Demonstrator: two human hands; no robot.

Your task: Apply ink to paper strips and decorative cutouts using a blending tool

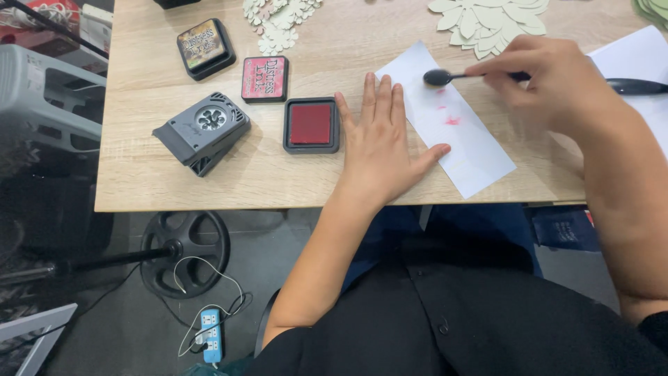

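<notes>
grey paper punch point(202, 130), brown ink pad point(204, 47), blue power strip point(211, 336)

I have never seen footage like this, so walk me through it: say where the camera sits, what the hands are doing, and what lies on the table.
The camera is worn on a person's head and looks down. The left hand lies flat, pinning a white paper strip that bears pink smudges. The right hand holds a black round-tipped blending tool over the strip. On the wooden table sit an open red ink pad, two closed ink pads, a grey paper punch and pale paper cut-outs.
</notes>
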